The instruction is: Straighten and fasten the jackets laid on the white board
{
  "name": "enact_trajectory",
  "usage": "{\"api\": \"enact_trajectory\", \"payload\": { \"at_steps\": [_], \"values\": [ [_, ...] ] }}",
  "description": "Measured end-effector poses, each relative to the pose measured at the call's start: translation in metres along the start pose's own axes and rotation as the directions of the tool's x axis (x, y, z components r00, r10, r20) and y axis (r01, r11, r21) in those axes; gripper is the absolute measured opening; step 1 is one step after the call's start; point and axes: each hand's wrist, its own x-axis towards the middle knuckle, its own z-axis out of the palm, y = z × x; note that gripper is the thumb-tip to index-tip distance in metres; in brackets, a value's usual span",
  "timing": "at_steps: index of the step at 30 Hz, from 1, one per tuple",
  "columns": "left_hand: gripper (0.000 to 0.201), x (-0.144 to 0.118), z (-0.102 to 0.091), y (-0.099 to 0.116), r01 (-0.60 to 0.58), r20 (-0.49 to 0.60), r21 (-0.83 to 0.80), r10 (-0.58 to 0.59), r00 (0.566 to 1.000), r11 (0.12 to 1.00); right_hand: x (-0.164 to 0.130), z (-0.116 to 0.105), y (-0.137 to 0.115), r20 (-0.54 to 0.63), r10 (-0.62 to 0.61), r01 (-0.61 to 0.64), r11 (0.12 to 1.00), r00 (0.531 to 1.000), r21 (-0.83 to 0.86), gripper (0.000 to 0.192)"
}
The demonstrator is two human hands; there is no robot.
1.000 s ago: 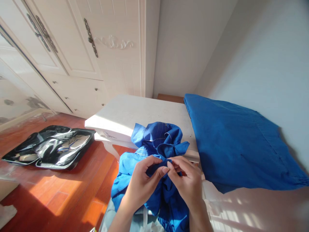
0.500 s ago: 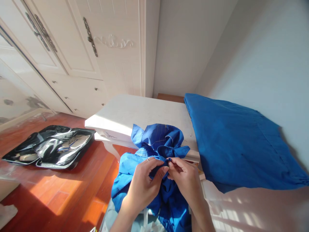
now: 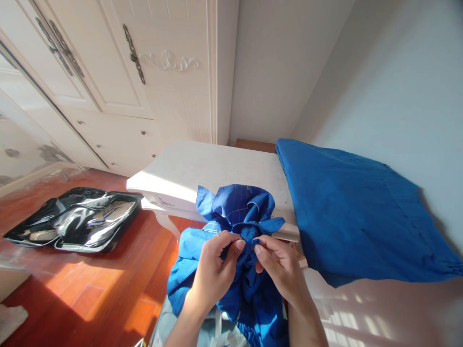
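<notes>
A blue jacket (image 3: 238, 205), with a collar and pale stitching, lies bunched in front of me. Its upper part rests against the white table and its lower folds spread toward my body. My left hand (image 3: 216, 270) pinches a fold of the jacket near the neck between thumb and fingers. Just to the right, my right hand (image 3: 284, 265) grips a small edge of the same cloth between thumb and forefinger. A narrow gap separates the fingertips of the two hands. Whatever small detail lies between them is too small to make out.
Another blue garment (image 3: 347, 207) lies flat at the right, partly over the white table (image 3: 202, 166). An open black suitcase (image 3: 72, 219) with things inside lies on the red wooden floor (image 3: 119, 284). White cabinets (image 3: 173, 96) stand behind. Pale items in plastic (image 3: 227, 335) show under the jacket.
My fingertips have moved slightly apart, the right hand shifting a little to the right with a bit of cloth. The jacket and the other things stay in place.
</notes>
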Motion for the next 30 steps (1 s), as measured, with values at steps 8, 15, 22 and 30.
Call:
{"api": "enact_trajectory", "payload": {
  "at_steps": [8, 15, 22, 30],
  "values": [
    [0.023, -0.005, 0.001, 0.002, -0.224, 0.007, 0.23, 0.228, 0.974, 0.947, -0.003, -0.003, 0.0, -0.008, 0.041, -0.041, 0.998, 0.999, 0.051, 0.038],
    [0.024, -0.005, 0.008, -0.004, -0.346, -0.024, 0.392, 0.385, 0.923, 0.853, -0.002, -0.001, -0.003, 0.005, -0.011, 0.01, 0.998, 1.0, 0.067, 0.034],
    [0.022, -0.003, 0.008, -0.005, -0.4, -0.019, 0.271, 0.42, 0.907, 0.876, -0.003, -0.002, -0.003, -0.01, -0.114, 0.113, 0.99, 0.993, -0.084, 0.034],
    [0.018, 0.001, 0.008, -0.011, -0.446, -0.02, 0.313, 0.476, 0.879, 0.838, -0.005, 0.001, 0.004, -0.046, -0.205, 0.194, 0.965, 0.978, -0.174, 0.025]
  ]
}}
